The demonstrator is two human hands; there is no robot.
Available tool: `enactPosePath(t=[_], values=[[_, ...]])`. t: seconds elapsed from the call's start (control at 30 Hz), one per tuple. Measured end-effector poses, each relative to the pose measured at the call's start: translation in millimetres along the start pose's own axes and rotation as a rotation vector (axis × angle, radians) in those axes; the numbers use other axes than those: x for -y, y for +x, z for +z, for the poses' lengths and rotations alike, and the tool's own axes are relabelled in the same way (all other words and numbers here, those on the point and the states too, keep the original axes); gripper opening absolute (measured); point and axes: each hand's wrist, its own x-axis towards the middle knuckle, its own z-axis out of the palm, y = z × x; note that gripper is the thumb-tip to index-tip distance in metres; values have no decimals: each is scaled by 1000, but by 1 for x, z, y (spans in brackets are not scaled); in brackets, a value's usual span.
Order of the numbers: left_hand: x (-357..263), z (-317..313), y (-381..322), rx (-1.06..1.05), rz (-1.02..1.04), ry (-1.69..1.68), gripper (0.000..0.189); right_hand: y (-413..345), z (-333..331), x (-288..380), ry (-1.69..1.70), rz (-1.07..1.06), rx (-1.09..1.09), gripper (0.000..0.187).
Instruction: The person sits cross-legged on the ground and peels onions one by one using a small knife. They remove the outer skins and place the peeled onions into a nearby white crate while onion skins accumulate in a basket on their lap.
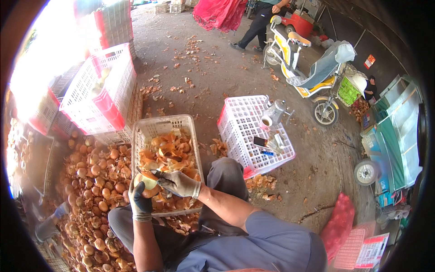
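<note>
My left hand (140, 200), in a light glove with a dark coating, holds a partly peeled onion (149, 183) whose bare side is pale yellow-green. My right hand (177, 183), gloved the same way, meets the onion from the right. It grips what looks like a small knife (139, 170), mostly hidden by the fingers and a strip of orange skin. Below both hands, between my knees, stands a pale plastic crate (163, 119) holding loose onion skins (171, 149).
Unpeeled onions (102, 173) are heaped at the left, where another person's gloved hand (62, 209) shows. Crates (112, 81) stand beyond. An upturned crate (238, 112) at right carries a kettle (277, 110), cup (266, 121) and phone (260, 141). Behind are an electric bike (299, 71) and a walking person (260, 25).
</note>
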Motion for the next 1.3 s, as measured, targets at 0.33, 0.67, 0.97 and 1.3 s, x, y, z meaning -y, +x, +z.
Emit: enactPosePath(t=[0.33, 0.67, 0.97, 1.3], values=[[5, 4, 1, -9, 0, -234, 60, 13, 4, -57, 460, 206, -219, 30], [-13, 12, -3, 110, 44, -469, 73, 8, -11, -52, -266, 522, -6, 60], [-33, 26, -10, 116, 52, -598, 78, 5, -4, -5, 727, 354, -15, 43], [-28, 33, -8, 69, 0, 39, 71, 3, -4, 17, 712, 438, -165, 37]])
